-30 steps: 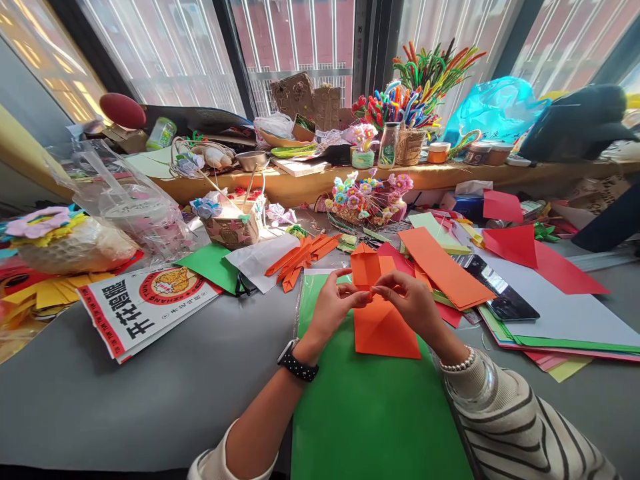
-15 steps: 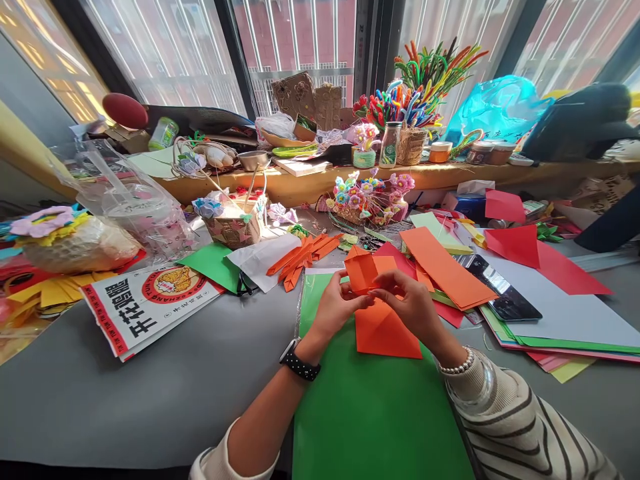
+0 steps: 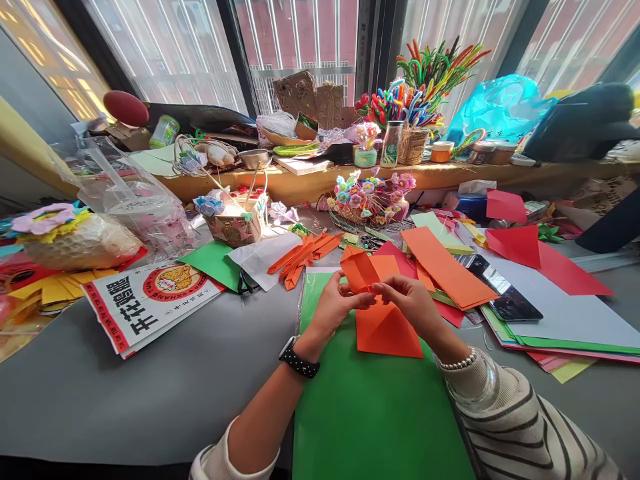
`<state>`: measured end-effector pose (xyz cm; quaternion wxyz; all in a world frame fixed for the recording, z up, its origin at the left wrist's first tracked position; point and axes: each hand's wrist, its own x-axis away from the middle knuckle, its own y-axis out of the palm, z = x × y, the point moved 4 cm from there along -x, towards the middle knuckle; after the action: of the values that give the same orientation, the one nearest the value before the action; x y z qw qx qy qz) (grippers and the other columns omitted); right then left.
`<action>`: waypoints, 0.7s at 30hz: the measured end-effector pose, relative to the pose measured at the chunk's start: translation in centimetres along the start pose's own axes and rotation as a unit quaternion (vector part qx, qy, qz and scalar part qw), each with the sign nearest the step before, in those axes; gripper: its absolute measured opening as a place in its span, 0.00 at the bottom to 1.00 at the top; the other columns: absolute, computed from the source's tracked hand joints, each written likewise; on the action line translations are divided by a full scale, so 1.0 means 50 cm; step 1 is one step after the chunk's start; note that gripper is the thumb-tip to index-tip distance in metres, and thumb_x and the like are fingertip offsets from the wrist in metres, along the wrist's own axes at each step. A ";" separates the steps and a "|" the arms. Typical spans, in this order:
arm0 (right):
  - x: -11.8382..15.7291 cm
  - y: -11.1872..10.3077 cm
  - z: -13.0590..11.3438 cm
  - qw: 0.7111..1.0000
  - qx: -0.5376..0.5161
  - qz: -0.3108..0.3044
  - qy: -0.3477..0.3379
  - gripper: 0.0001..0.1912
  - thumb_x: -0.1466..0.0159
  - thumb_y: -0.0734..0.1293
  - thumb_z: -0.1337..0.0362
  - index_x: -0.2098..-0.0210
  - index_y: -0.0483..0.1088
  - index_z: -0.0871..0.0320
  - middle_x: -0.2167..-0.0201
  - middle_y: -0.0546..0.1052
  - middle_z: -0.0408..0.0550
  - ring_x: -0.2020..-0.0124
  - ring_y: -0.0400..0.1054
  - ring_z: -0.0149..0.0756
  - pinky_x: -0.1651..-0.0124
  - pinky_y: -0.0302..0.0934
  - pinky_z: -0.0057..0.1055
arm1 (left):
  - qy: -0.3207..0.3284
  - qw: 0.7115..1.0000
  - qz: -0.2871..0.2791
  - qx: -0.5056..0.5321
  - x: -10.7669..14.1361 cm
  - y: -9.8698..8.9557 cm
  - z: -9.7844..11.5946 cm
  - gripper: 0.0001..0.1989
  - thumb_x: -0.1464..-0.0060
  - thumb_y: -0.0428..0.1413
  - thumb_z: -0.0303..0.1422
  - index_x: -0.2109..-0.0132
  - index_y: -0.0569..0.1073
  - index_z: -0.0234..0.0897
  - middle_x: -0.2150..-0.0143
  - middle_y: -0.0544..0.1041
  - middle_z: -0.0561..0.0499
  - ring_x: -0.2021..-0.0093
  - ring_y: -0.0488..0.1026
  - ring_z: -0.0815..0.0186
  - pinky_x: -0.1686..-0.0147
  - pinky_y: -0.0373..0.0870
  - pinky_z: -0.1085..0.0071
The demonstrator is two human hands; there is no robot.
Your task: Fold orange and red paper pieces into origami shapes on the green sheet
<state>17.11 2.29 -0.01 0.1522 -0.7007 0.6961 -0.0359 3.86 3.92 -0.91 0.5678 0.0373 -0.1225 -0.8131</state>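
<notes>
A creased piece of orange paper point(image 3: 359, 268) is held up in front of me, its lower edge between both hands. My left hand point(image 3: 334, 308) grips it from the left, thumb pointing inward. Fingertips of my right hand point(image 3: 411, 305) pinch its lower right edge. Below lie orange paper sheets point(image 3: 387, 337) on a green sheet point(image 3: 375, 413). Folded orange paper strips point(image 3: 303, 259) are piled beyond my left hand. To the right of my right hand rests a stack of orange rectangles point(image 3: 445, 270).
A black phone point(image 3: 500, 290) lies on white paper point(image 3: 575, 317) at right. A printed paper bag point(image 3: 150, 303) is at left. Further back stand a small flower basket point(image 3: 235, 223) and a drink cup point(image 3: 143, 213). Craft supplies crowd the windowsill point(image 3: 300, 187).
My right fingertips have shifted slightly along the lower edge of the orange paper, and its upper part leans a little more to the left. Otherwise the scene is the same.
</notes>
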 end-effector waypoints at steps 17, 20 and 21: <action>0.002 0.002 -0.011 0.995 0.078 0.030 -0.057 0.12 0.45 0.62 0.57 0.77 0.65 0.59 0.79 0.69 0.44 0.77 0.62 0.30 0.75 0.56 0.26 | -0.003 1.000 -0.008 0.007 -0.002 0.001 -0.003 0.24 0.65 0.62 0.30 0.60 0.61 0.34 0.71 0.75 0.49 0.71 0.74 0.65 0.69 0.68 0.70; 0.004 0.002 -0.014 0.995 0.073 0.025 -0.058 0.12 0.45 0.62 0.56 0.77 0.64 0.59 0.79 0.68 0.43 0.76 0.62 0.30 0.74 0.57 0.26 | 0.000 1.000 0.013 0.004 -0.002 -0.001 0.000 0.26 0.66 0.63 0.30 0.58 0.61 0.33 0.72 0.75 0.49 0.71 0.73 0.66 0.69 0.68 0.71; 0.005 0.002 -0.016 0.995 0.072 0.025 -0.059 0.12 0.45 0.62 0.57 0.78 0.63 0.59 0.79 0.67 0.43 0.76 0.62 0.30 0.74 0.57 0.26 | 0.004 1.000 0.017 0.003 -0.002 -0.002 0.002 0.26 0.65 0.63 0.29 0.58 0.61 0.33 0.72 0.75 0.50 0.71 0.73 0.66 0.69 0.68 0.71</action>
<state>16.80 1.93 0.66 0.2442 -0.6713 0.6986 -0.0412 3.78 4.06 -0.86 0.5817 0.0402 -0.1236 -0.8029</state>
